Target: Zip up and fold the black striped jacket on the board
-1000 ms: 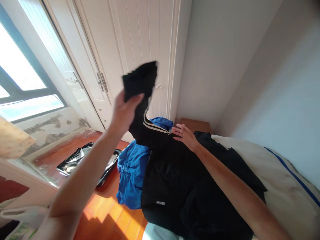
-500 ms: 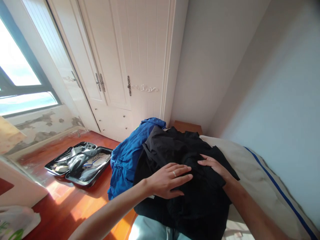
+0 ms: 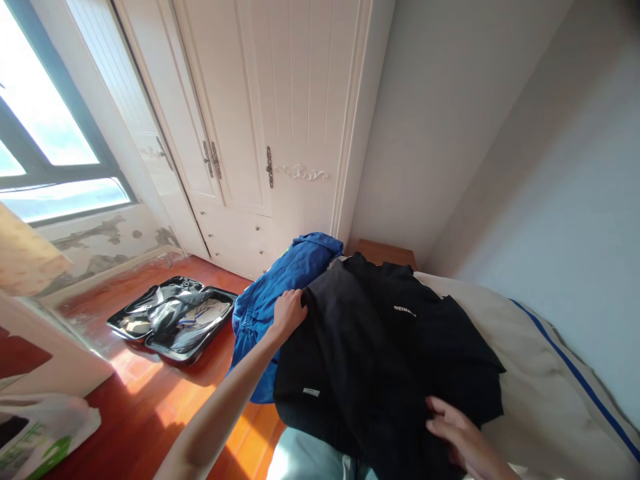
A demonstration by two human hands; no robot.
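A black shirt (image 3: 370,320) lies spread in front of me, with small white lettering near its upper middle. My left hand (image 3: 290,312) is closed on its left edge, near the shoulder. At its lower right edge, my right hand (image 3: 457,427) pinches the dark cloth between thumb and fingers. Black fabric with a small white label (image 3: 311,392) shows at the lower left; whether it is the same garment I cannot tell. Just beyond my left hand, a blue garment (image 3: 270,287) with a gathered section lies partly under the black cloth.
A bed (image 3: 525,360) with a beige cover and blue stripe runs along the right wall. An open suitcase (image 3: 195,347) holding clothes lies on the wooden floor. A white wardrobe (image 3: 305,100) stands ahead, a plastic bag (image 3: 65,427) at lower left.
My left hand has moved from the middle of the black shirt to its left edge and closed there. My right hand has come down nearer me; the shirt lies flatter, its lettering showing.
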